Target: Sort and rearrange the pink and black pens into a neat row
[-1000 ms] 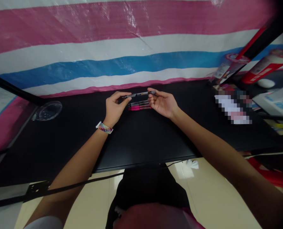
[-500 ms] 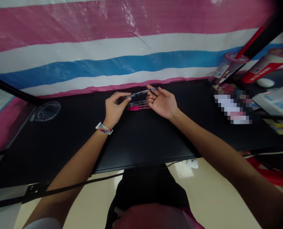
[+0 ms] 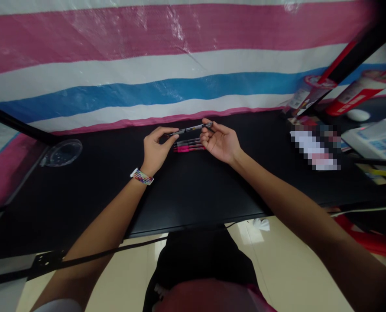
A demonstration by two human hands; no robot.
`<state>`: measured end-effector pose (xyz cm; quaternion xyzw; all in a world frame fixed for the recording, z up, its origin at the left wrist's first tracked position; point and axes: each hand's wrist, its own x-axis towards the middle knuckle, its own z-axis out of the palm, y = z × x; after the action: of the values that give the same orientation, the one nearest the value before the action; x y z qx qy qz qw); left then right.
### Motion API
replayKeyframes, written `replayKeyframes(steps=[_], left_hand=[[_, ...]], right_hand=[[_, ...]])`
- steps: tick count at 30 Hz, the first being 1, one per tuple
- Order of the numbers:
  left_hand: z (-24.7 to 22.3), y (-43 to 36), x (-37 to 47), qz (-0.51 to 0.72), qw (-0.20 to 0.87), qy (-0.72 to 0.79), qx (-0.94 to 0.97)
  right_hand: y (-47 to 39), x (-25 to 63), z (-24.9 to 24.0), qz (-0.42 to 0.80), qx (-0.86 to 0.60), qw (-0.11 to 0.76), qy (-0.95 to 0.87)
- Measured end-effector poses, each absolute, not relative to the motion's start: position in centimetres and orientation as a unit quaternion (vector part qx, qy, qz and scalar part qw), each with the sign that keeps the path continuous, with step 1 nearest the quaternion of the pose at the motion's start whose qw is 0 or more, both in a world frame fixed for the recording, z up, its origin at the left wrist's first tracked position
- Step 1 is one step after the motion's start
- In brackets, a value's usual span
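Note:
A slim pen point(image 3: 193, 128) with a clear and dark barrel is held nearly level above the black desk point(image 3: 199, 190). My left hand point(image 3: 157, 147) pinches its left end between thumb and fingers; a woven multicoloured band circles that wrist. At the other end, my right hand point(image 3: 222, 141) grips the pen's tip between thumb and forefinger, palm turned up and the other fingers curled. Just below the held pen, several more pens point(image 3: 189, 146) lie side by side on the desk, some dark and the nearest ones pink. My right fingers hide their right ends.
A round clear plastic lid point(image 3: 63, 152) lies at the left. Toward the right stand a clear cup with a red straw point(image 3: 309, 93) and a red-and-white cup point(image 3: 358, 93), near a white rounded object point(image 3: 358, 115). A striped plastic sheet point(image 3: 167, 91) hangs behind the desk.
Both hands keep hold of the pen in nearly the same place. The right fingers have shifted slightly around its right end, and the view has moved a little.

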<state>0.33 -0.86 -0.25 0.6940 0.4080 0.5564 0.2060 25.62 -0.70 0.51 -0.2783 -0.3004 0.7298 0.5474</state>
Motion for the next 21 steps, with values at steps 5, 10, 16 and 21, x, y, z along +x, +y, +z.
replayKeyframes(steps=[5, 10, 16, 21], left_hand=[[-0.2, -1.0, 0.3, 0.549, 0.201, 0.420, 0.695], [-0.3, -0.9, 0.2, 0.547, 0.191, 0.414, 0.702], [-0.6, -0.6, 0.1, 0.555, 0.205, 0.406, 0.697], [-0.9, -0.3, 0.0, 0.551, 0.225, 0.420, 0.685]], right_hand=[[-0.7, 25.6, 0.6, 0.710, -0.301, 0.550, -0.322], [-0.6, 25.5, 0.2, 0.719, -0.284, 0.551, -0.313], [-0.1, 25.9, 0.1, 0.660, -0.296, 0.562, -0.401], [0.8, 26.9, -0.4, 0.443, -0.381, 0.582, -0.565]])
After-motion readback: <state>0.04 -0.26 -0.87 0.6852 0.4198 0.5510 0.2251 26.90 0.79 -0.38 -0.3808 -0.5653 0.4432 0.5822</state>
